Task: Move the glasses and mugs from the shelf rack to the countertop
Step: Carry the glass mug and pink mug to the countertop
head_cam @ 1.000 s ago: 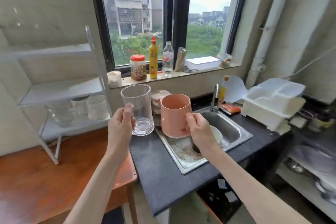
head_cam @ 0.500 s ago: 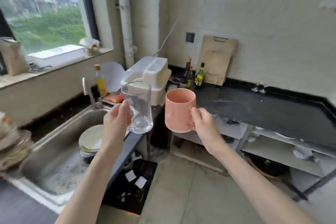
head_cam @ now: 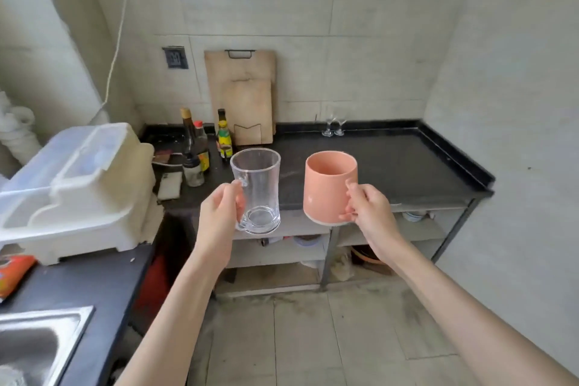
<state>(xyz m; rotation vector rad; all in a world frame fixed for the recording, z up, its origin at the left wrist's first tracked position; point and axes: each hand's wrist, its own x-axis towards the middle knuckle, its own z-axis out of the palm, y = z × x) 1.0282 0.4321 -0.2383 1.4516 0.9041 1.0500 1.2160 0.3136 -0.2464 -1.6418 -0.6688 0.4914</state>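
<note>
My left hand grips the handle of a clear glass mug, held upright in the air. My right hand holds a pink mug by its handle side, also upright. Both hang in front of the near edge of a black countertop that runs along the tiled wall. Two small stemmed glasses stand at the back of that countertop. The shelf rack is out of view.
Sauce bottles and wooden cutting boards stand at the countertop's back left. A white dish drainer sits on the left counter, a steel sink at bottom left. Open shelves lie under the countertop. Tiled floor lies ahead.
The view has swung right from the window and sink to face the black countertop. Both hands still hold their mugs, now nearer that countertop.
</note>
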